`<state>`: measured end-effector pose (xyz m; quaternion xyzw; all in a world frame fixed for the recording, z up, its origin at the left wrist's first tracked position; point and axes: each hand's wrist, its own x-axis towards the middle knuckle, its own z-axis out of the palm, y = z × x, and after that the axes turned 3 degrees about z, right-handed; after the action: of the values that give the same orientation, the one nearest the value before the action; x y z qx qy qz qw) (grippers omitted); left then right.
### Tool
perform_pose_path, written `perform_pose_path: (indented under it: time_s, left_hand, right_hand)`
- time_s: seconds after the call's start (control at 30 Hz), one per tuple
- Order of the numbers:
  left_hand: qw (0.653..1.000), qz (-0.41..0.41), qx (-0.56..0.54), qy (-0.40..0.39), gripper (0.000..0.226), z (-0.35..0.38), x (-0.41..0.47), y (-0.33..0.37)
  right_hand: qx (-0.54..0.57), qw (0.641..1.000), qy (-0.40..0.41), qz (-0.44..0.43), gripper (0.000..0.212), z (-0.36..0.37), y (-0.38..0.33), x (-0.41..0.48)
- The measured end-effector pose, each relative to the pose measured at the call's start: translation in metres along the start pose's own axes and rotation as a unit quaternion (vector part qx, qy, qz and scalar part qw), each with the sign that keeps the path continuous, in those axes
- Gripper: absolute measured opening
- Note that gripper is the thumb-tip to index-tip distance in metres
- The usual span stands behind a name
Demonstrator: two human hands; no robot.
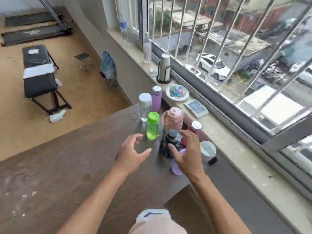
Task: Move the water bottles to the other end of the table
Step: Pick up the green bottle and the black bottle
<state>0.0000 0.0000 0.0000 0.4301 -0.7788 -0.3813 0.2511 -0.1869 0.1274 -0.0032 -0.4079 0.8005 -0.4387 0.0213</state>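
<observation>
Several water bottles stand bunched at the far right corner of the brown table (67, 166): a clear one (144, 108), a purple one (156, 98), a bright green one (153, 125), a pink jug (173, 119), a red one (195, 128), a black one (170, 144) and a pale lilac one (177, 166). My left hand (133, 154) hovers open just left of the black bottle, holding nothing. My right hand (189, 154) is open above the lilac bottle and beside the black one, partly hiding both.
A white cup (208, 150) sits at the table's right edge. The window sill (236, 159) carries a plate (177, 92), a book (196, 107), a cup holder (164, 68) and two clear bottles. On the floor to the left stand a black bench (39, 76) and a folding chair (108, 68).
</observation>
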Motion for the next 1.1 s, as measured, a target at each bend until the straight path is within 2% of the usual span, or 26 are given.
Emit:
perform_pose_path:
  time_s: [0.03, 0.1, 0.2, 0.3, 0.4, 0.53, 0.7, 0.83, 1.0, 1.1]
  left_hand:
    - [0.999, 0.034, 0.031, -0.012, 0.056, 0.015, 0.025, 0.003]
    - [0.995, 0.04, 0.091, -0.033, 0.064, 0.038, 0.07, 0.012]
    - [0.991, -0.001, 0.126, -0.043, 0.077, 0.065, 0.13, 0.013]
    - [0.987, -0.035, 0.138, -0.077, 0.09, 0.084, 0.169, -0.01]
    - [0.985, -0.067, 0.117, -0.106, 0.096, 0.095, 0.187, -0.029]
    - [0.988, -0.05, 0.106, -0.097, 0.08, 0.099, 0.188, -0.041]
    - [0.993, -0.037, 0.089, -0.062, 0.067, 0.09, 0.175, -0.042]
    - [0.995, -0.047, 0.081, -0.03, 0.065, 0.057, 0.154, -0.045]
    - [0.99, -0.089, 0.057, 0.093, 0.058, -0.049, 0.089, -0.08]
    - [0.971, -0.125, 0.077, 0.187, 0.06, -0.129, 0.028, -0.124]
  right_hand:
    - [-0.037, 0.999, -0.013, 0.004, 0.064, 0.01, 0.005, 0.014]
    - [-0.1, 0.991, -0.067, 0.054, 0.075, 0.025, 0.01, 0.039]
    - [-0.168, 0.967, -0.162, 0.101, 0.093, 0.048, 0.018, 0.063]
    - [-0.244, 0.945, -0.2, 0.082, 0.101, 0.069, 0.025, 0.076]
    - [-0.289, 0.923, -0.242, 0.077, 0.089, 0.082, 0.031, 0.084]
    - [-0.296, 0.904, -0.291, 0.105, 0.064, 0.087, 0.037, 0.09]
    - [-0.345, 0.892, -0.267, 0.115, 0.062, 0.09, 0.028, 0.087]
    - [-0.304, 0.906, -0.266, 0.128, 0.054, 0.095, 0.014, 0.083]
    - [-0.247, 0.934, -0.258, 0.03, 0.044, 0.134, -0.044, 0.069]
    - [-0.178, 0.94, -0.289, -0.031, 0.049, 0.182, -0.113, 0.06]
